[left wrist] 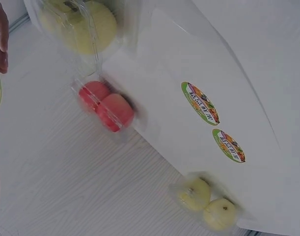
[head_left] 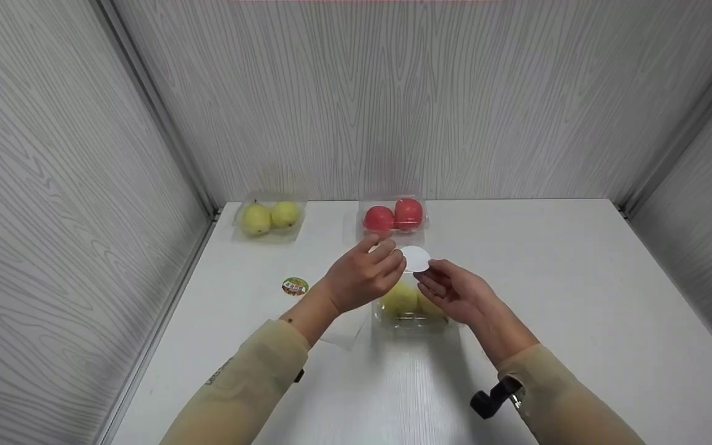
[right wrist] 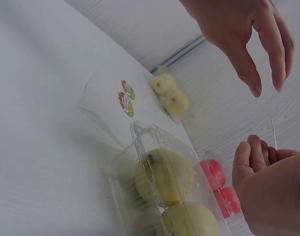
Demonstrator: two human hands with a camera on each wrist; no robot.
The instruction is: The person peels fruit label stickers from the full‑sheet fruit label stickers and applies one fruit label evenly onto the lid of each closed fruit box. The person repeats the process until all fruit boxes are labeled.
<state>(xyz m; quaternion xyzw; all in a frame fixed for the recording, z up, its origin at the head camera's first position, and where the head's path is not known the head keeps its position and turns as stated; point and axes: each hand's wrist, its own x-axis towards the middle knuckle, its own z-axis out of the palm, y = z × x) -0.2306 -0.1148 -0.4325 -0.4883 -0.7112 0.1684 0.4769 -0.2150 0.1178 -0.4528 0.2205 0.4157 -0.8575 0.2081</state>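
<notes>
My right hand (head_left: pixel 458 293) pinches the edge of a round fruit sticker (head_left: pixel 416 259) between thumb and fingers, its white back facing up. My left hand (head_left: pixel 362 275) is at the sticker's other edge; in the right wrist view its thumb and fingers stand apart around that edge. Part of the printed face shows at the left wrist view's border. Beneath the hands stands a clear plastic box of yellow-green pears (head_left: pixel 400 301), partly covered by them. To its left lies a white sheet (left wrist: pixel 164 64) bearing two printed stickers (left wrist: pixel 200 103), one hidden in the head view.
Against the back wall stand a clear box with two pears (head_left: pixel 271 217), at left, and another with two red apples (head_left: pixel 393 215), at the centre. Grey wood-grain panels (head_left: pixel 381 99) enclose the white table (head_left: pixel 547 266) at the back and sides.
</notes>
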